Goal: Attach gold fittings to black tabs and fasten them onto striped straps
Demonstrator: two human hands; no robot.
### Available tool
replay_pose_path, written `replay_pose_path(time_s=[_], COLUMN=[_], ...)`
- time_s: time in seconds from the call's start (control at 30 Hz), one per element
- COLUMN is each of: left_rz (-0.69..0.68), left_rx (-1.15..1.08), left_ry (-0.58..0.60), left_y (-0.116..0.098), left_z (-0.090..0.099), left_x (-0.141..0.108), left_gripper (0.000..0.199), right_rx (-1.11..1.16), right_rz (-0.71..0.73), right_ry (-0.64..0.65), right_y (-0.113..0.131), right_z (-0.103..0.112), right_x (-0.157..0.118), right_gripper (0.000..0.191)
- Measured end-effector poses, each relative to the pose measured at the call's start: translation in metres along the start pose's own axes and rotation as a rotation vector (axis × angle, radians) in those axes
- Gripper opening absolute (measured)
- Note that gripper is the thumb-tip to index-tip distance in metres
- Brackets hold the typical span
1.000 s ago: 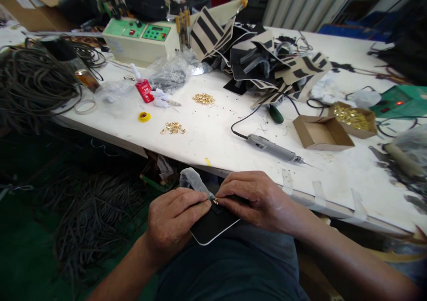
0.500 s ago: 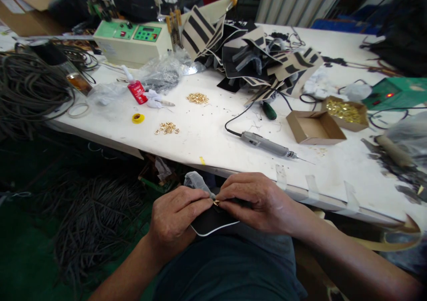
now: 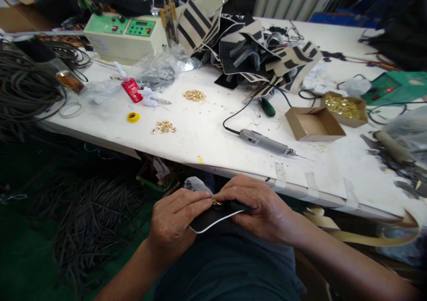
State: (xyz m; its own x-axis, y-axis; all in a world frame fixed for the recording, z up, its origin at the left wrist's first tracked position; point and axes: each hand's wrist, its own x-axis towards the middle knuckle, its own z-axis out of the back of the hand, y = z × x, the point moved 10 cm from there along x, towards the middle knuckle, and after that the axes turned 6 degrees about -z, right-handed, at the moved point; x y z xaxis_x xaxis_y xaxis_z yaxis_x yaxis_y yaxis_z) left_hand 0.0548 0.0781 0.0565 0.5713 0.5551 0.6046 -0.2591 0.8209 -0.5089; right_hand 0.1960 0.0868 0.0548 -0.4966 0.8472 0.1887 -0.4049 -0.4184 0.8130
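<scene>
A black panel with a white edge (image 3: 213, 218) is held over the lap, in front of the table. My left hand (image 3: 176, 214) is closed on its left side, with thumb and index finger by a small gold metal piece (image 3: 217, 202). My right hand (image 3: 258, 203) grips the panel's right side, its thumb underneath and its fingers on top, fingertips near the gold piece. A translucent plastic-wrapped part (image 3: 197, 184) sticks up behind my left fingertips. How the gold piece sits on the panel is partly hidden by the fingers.
On the white table (image 3: 200, 136) lie a grey electric screwdriver (image 3: 265, 141), gold hardware piles (image 3: 194, 95), yellow tape (image 3: 133, 117), a red bottle (image 3: 131, 90) and an open cardboard box (image 3: 313, 125). Striped panels (image 3: 195, 25) are heaped behind. Black cords (image 3: 90, 229) cover the floor at left.
My right thumb has moved from the gold piece to under the panel's right side. The panel is tilted more, and more of the gold piece shows. The camera view has shifted slightly.
</scene>
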Motion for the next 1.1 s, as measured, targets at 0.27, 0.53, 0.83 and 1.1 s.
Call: replay_pose_path(time_s=[0.27, 0.53, 0.83, 1.1], left_rz=[0.112, 0.084, 0.05, 0.052], left_rx=[-0.127, -0.144, -0.226, -0.187], left_ry=[-0.017, 0.012, 0.004, 0.036], left_y=[0.01, 0.003, -0.011, -0.012], left_z=[-0.006, -0.006, -0.004, -0.007], left_x=[-0.004, 0.005, 0.014, 0.015], left_gripper=[0.032, 0.035, 0.038, 0.034], right_rx=[-0.045, -0.095, -0.093, -0.277], right_rz=[0.025, 0.081, 0.037, 0.141], right_ry=[-0.06, -0.1, -0.072, 0.088], right_y=[0.006, 0.009, 0.011, 0.016], right_z=[0.0, 0.003, 0.003, -0.006], right_x=[-0.004, -0.007, -0.011, -0.018], right_gripper=[0.029, 0.034, 0.031, 0.032])
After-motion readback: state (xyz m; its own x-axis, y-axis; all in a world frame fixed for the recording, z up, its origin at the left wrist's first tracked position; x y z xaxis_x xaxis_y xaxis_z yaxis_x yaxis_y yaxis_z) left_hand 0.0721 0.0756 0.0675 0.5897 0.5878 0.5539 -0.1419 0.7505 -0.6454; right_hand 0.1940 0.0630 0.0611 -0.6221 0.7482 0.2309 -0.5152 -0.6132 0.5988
